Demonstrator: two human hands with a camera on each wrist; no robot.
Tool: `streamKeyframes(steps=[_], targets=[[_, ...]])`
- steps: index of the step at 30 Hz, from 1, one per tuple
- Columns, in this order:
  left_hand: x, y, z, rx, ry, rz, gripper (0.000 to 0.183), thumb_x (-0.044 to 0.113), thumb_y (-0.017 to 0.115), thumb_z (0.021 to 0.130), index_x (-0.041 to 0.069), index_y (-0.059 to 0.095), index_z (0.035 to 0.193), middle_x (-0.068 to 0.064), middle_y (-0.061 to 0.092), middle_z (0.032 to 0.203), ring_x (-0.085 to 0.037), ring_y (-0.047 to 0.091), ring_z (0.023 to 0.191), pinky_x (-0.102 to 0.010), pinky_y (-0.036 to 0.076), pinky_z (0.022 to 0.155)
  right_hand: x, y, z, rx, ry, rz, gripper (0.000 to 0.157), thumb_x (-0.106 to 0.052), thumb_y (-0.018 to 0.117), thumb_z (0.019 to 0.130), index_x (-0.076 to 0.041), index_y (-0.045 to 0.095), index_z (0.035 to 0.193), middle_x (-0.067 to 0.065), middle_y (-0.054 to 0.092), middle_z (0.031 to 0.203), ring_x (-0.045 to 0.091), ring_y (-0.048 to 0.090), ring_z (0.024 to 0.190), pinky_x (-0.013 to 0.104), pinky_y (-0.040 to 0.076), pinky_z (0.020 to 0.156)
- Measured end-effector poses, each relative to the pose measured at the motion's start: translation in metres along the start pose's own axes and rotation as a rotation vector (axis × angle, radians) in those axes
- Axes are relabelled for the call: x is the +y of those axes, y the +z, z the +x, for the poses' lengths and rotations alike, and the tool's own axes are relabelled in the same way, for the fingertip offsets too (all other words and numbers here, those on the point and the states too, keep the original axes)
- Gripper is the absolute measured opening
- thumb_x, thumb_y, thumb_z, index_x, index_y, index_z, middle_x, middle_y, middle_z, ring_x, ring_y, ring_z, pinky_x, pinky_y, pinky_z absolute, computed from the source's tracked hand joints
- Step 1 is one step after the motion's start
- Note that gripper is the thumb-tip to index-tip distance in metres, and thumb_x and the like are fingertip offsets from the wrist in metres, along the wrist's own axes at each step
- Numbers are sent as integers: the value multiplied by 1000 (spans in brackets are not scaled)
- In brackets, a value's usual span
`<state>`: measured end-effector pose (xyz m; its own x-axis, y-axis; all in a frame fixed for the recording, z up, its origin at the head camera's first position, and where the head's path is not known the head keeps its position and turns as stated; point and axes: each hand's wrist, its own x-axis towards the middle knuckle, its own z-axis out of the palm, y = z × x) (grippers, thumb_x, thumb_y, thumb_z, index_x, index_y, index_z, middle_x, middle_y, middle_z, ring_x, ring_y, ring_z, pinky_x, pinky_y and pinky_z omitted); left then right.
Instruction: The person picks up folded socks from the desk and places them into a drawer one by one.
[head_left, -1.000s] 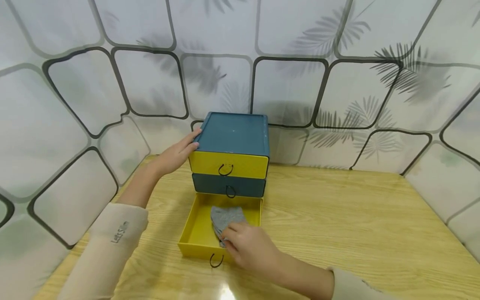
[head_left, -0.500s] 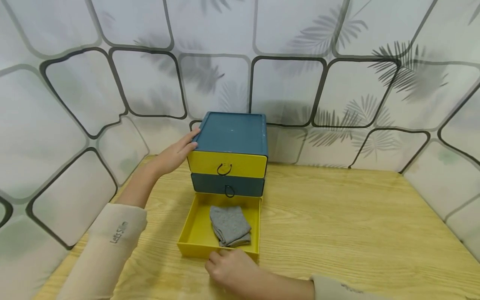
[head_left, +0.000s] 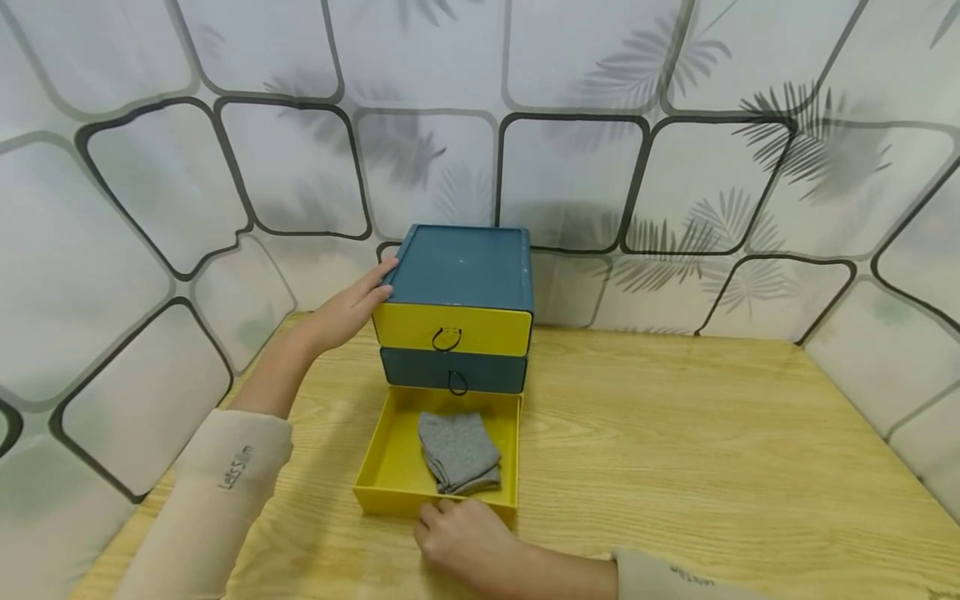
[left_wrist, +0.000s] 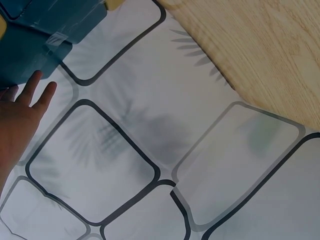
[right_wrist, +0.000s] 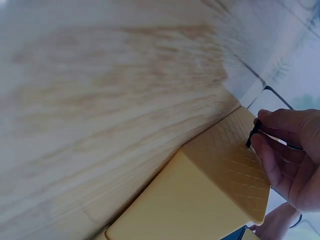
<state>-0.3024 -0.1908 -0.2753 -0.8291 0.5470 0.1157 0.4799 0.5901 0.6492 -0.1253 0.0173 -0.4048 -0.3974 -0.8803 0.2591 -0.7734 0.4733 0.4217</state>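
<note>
A small drawer unit [head_left: 465,267] with a blue top stands on the table, yellow and dark blue drawers stacked in it. Its bottom yellow drawer [head_left: 390,454] is pulled out, and a folded grey cloth [head_left: 459,450] lies inside. My left hand [head_left: 345,312] rests with extended fingers against the unit's upper left edge; in the left wrist view, the spread fingers [left_wrist: 30,92] are beside the blue side wall. At the drawer's front, my right hand [head_left: 468,537] pinches the black loop handle [right_wrist: 253,132] between thumb and fingers, as the right wrist view shows.
Two closed drawers sit above, the yellow top drawer [head_left: 487,332] and the dark blue middle drawer [head_left: 491,371], each with a black loop. The wooden table [head_left: 675,450] stretches to the right. A patterned curtain-like backdrop [head_left: 573,183] encloses the back and sides.
My right hand has left the grey cloth in the drawer and moved down to the drawer's front, where it now holds the handle. The left hand has stayed at the unit's edge.
</note>
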Motion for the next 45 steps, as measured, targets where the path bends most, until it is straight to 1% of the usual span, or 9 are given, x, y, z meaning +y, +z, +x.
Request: streamKeyframes(steps=[5,9,12,16,20,26,33,39,45], targets=[[0,0,-1,2,-8,1,55,36,23,102,18,0,149,-6,-1,152,-30,3,137,-53,8,106,1,1,-2,17,-2,3,9,-13,62,83,-18,66,77,-7,52,72,5,50,61,15,27,35],[-1,1,0,3,-10,1,55,36,23,102,18,0,149,-6,-1,152,-29,3,137,-53,9,106,3,4,-3,62,21,-4,10,-9,60,80,-16,67,78,-6,55,75,7,53,65,15,33,36],[-2,0,1,1,-9,-2,55,34,23,103,18,0,149,-7,-2,152,-29,2,137,-53,8,106,6,7,-3,88,50,-25,13,-6,59,78,-16,68,78,-5,59,76,7,56,67,14,40,41],[-2,0,1,-1,-10,-8,54,32,23,103,17,0,149,-8,-2,152,-30,2,137,-54,8,106,10,9,-4,71,69,-23,14,-6,59,78,-16,69,80,-4,60,78,8,57,71,14,45,48],[-3,1,1,5,-2,-10,55,37,23,102,17,1,149,-7,-1,153,-29,2,137,-53,8,106,14,10,-4,51,84,-20,12,-6,60,78,-15,68,81,-4,59,79,8,56,72,15,46,50],[-4,2,0,17,24,-20,60,45,23,100,17,2,150,-8,0,153,-31,3,137,-55,8,105,21,17,-3,75,102,-16,17,0,57,76,-13,68,80,-3,60,80,10,57,71,16,46,50],[-1,1,0,8,7,-4,56,38,22,102,17,1,149,-7,-1,152,-29,3,137,-53,9,106,27,20,-1,81,125,0,13,-1,65,76,-12,68,81,-2,59,79,11,56,71,17,47,53],[-2,1,3,1,-18,-7,53,26,23,103,12,1,149,-11,-2,152,-32,2,136,-53,8,106,31,20,1,78,137,8,14,0,66,75,-12,68,80,-2,60,80,10,56,69,15,46,51],[-1,1,1,5,-8,4,55,33,23,103,16,1,149,-8,-1,152,-30,3,137,-53,9,106,37,22,5,53,151,12,13,1,67,77,-11,69,81,-1,59,79,11,56,67,16,45,48]])
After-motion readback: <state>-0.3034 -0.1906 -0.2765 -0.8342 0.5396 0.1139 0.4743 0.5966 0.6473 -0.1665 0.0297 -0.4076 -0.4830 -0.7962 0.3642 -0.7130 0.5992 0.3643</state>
